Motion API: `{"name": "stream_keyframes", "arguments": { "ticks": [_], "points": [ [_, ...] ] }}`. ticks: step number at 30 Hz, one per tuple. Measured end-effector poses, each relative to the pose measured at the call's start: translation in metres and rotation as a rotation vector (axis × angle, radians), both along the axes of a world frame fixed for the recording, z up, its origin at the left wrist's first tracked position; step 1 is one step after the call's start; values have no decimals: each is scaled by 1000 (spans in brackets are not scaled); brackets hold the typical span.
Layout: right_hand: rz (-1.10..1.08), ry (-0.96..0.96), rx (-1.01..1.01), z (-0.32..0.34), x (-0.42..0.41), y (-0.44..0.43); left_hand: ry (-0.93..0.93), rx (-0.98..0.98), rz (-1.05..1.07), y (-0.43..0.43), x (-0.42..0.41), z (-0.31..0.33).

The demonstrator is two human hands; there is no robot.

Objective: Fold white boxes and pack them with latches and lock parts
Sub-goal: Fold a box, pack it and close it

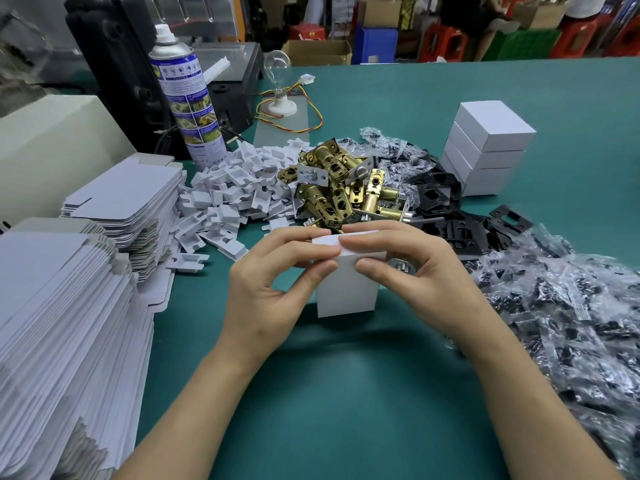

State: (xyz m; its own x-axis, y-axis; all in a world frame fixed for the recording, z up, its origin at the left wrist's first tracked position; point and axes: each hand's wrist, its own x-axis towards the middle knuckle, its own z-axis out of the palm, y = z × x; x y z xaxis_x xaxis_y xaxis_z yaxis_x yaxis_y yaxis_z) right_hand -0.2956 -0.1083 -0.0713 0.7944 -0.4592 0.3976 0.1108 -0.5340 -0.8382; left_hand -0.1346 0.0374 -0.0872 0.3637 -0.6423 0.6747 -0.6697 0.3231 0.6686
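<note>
While the white box (346, 292) stands upright on the green table (346, 410), long axis vertical, the left hand (270, 292) and right hand (419, 271) pinch its top flap (363, 254) from either side, equally near (contents hidden); the latches (339, 181) lie just beyond it.

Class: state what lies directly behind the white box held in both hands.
A heap of brass latches lies behind the white box. The box, left hand and right hand cover the heap's near edge.
</note>
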Motion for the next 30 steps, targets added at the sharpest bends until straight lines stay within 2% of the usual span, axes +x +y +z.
{"name": "stream_keyframes", "arguments": {
  "ticks": [9, 15, 19, 21, 25, 28, 30],
  "points": [
    [-92, -86, 128, -6, 2, -1, 202, 47, -62, -2, -2, -4],
    [-83, -73, 159, -7, 2, 1, 255, 66, -72, -3, -2, -6],
    [-97, -49, 214, -5, 3, 5, 427, 38, 7, -6, -1, -6],
    [-150, 18, 133, -6, 5, 9, 588, -9, 76, -7, 2, -4],
    [-201, 203, -157, -11, 15, 29, 958, -69, 143, -9, 9, 1],
    [-323, 292, -379, -16, 22, 45, 1083, -45, 168, -10, 12, -4],
    [-404, 294, -427, -18, 25, 50, 1116, -13, 168, -11, 12, -6]
  ]
}}
